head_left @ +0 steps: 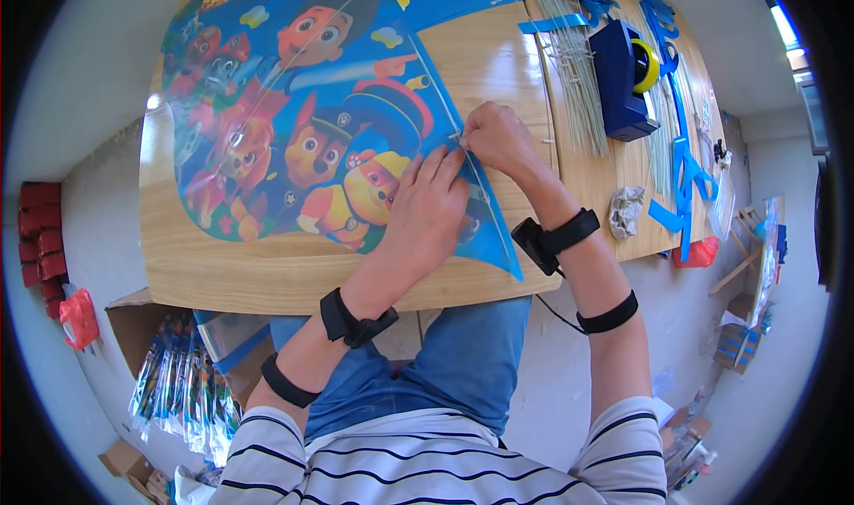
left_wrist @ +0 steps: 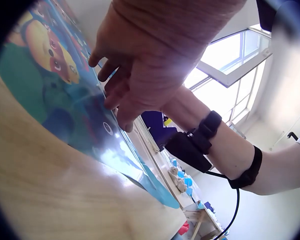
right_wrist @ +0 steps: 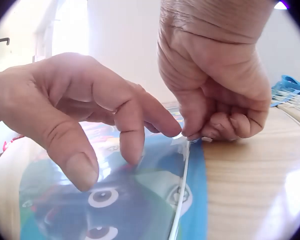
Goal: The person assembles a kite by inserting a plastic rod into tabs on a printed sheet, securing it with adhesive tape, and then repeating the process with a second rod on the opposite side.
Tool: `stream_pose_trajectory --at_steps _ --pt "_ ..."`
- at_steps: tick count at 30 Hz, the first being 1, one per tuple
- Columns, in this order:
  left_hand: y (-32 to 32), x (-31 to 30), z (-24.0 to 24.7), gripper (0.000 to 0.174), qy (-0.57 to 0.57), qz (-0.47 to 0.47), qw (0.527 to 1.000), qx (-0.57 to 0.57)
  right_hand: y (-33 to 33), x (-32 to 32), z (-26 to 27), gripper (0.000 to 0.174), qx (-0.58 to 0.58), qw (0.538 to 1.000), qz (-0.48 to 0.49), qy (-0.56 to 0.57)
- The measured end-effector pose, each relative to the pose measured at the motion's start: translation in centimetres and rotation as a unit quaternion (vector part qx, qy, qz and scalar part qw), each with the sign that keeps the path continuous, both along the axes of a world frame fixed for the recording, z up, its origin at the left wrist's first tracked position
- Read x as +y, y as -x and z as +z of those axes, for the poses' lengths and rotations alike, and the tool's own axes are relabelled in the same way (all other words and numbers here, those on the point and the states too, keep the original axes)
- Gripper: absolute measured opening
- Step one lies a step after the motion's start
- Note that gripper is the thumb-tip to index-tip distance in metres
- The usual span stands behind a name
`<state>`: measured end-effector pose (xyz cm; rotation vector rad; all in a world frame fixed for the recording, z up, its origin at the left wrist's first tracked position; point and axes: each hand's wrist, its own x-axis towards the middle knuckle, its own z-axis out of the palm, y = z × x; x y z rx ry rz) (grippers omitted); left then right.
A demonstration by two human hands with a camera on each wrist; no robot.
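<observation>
A large blue kite (head_left: 267, 96) printed with cartoon puppies lies over the table, with a thin white rod (right_wrist: 178, 200) running along its right edge. My left hand (head_left: 427, 204) rests on the printed sheet just left of that rod, its fingers fairly straight and spread. Thumb and index finger of my right hand (head_left: 500, 140) pinch at the rod on the kite's edge, the other fingers curled in. A small pale bit shows right at the pinch, mostly hidden by the fingertips. In the right wrist view, the left index fingertip (right_wrist: 171, 127) comes close to the right thumb.
A blue tape dispenser (head_left: 618, 82) with yellow tape stands at the right, beside a bundle of thin pale rods (head_left: 576, 87). Blue ribbons (head_left: 689, 171) and a crumpled wad (head_left: 626, 211) lie nearby. Below the table's left edge, a cardboard box (head_left: 133, 327) holds packaged items.
</observation>
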<state>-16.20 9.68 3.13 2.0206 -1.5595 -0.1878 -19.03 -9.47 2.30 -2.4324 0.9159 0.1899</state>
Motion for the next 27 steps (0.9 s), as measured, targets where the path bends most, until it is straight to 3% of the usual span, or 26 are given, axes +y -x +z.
stream_pose_trajectory --at_steps 10,13,16,19,22,25,27 --pt "-1.0 -1.3 -0.8 0.052 -0.046 0.005 0.999 -0.005 0.1 -0.4 -0.8 0.017 -0.011 0.997 -0.005 0.071" --pt "-0.9 -1.3 -0.8 0.054 -0.061 0.013 0.998 -0.023 0.5 -2.5 0.6 0.02 0.027 0.99 0.01 -0.139" --pt "-0.9 -1.3 -0.6 0.055 -0.078 0.009 0.997 -0.023 1.9 -2.3 1.7 0.018 -0.044 0.929 -0.14 -0.339" --pt "-1.0 -1.2 -0.5 0.055 -0.08 0.006 0.996 -0.024 2.6 -2.2 0.8 0.024 -0.121 0.93 -0.203 -0.28" --pt "-0.9 -1.1 -0.7 0.055 -0.077 0.012 0.996 -0.032 3.1 -3.4 0.8 0.024 -0.195 0.951 -0.204 -0.131" --pt "-0.8 -1.3 -0.6 0.055 -0.085 0.012 0.996 -0.038 2.7 -1.9 0.3 0.017 -0.157 0.975 -0.108 -0.118" --pt "-0.8 -1.3 -0.6 0.055 -0.089 0.014 0.995 -0.04 2.1 -0.7 -0.5 0.017 -0.146 0.984 -0.088 -0.049"
